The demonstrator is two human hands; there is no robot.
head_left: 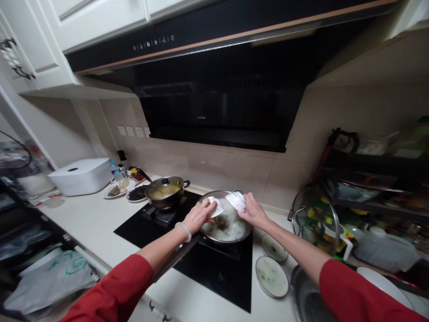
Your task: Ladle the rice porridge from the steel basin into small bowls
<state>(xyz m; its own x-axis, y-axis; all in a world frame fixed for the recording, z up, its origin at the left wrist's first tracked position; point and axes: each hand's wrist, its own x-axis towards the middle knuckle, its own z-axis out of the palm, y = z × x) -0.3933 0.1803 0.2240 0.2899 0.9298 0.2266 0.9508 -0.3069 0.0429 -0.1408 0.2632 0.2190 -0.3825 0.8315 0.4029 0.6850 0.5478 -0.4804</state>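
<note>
Above a wide pan [246, 232] on the stove's right side, both hands hold white crockery. My left hand [198, 216], with a pale bead bracelet at its wrist, grips a small white bowl [217, 207] that is tipped over the pan's left part. Closed round a white bowl with blue markings [236, 201], my right hand [250, 211] keeps it tilted over the back right of the pan. Whitish, cloudy contents [228, 226] with dark bits fill the pan. Steam or blur hides their detail.
A lidded pot [165, 190] stands on the left burner, near plates of food [117, 190]. Two shallow dishes of pale liquid [272, 276] lie right of the black hob [217, 277], beside a metal basin [304, 295]. A glass lid [315, 219] leans by the rack. The range hood [217, 98] hangs overhead.
</note>
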